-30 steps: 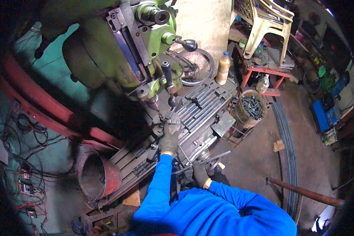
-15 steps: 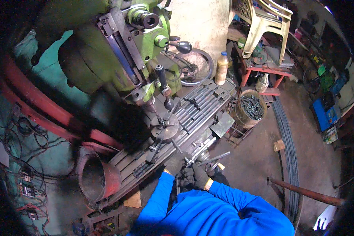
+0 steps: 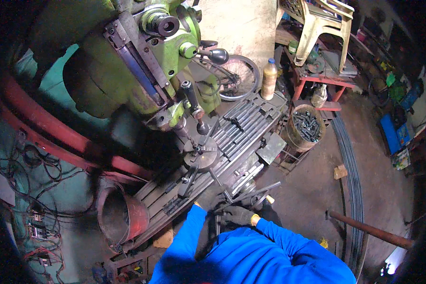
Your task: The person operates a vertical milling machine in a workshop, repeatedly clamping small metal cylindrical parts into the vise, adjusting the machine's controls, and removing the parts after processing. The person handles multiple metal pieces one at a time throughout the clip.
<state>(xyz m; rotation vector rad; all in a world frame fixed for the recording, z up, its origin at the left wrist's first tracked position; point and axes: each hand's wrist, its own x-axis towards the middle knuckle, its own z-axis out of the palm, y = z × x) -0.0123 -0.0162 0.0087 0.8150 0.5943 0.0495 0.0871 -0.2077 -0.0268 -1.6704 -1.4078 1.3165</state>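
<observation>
Both my hands wear dark gloves and are close together at the near edge of the drilling machine's long slotted table (image 3: 158, 215). My left hand (image 3: 212, 198) is curled beside a short metal bar (image 3: 228, 196); what lies in its fingers is too dark to make out. My right hand (image 3: 240, 215) reaches leftward just below it, fingers closed, with their contents hidden. A metal lever (image 3: 262, 190) extends above my right hand, near a pale-tipped handle (image 3: 269, 199). On the table, beyond my hands, sits a round chuck (image 3: 200, 155) under the green machine's drill bit (image 3: 192, 142).
Several metal rods (image 3: 239, 135) lie along the table, with a bottle (image 3: 269, 80) at its far end. A bucket of metal parts (image 3: 302, 130) stands to the right. A reddish bucket (image 3: 137, 217) is at the left. Long bars (image 3: 348, 165) and a rusty pipe (image 3: 371, 228) lie rightward.
My right hand has turned from upright knuckles to lying sideways, its fingers now pointing left. My left hand stays near the table edge. The whole view has shifted slightly.
</observation>
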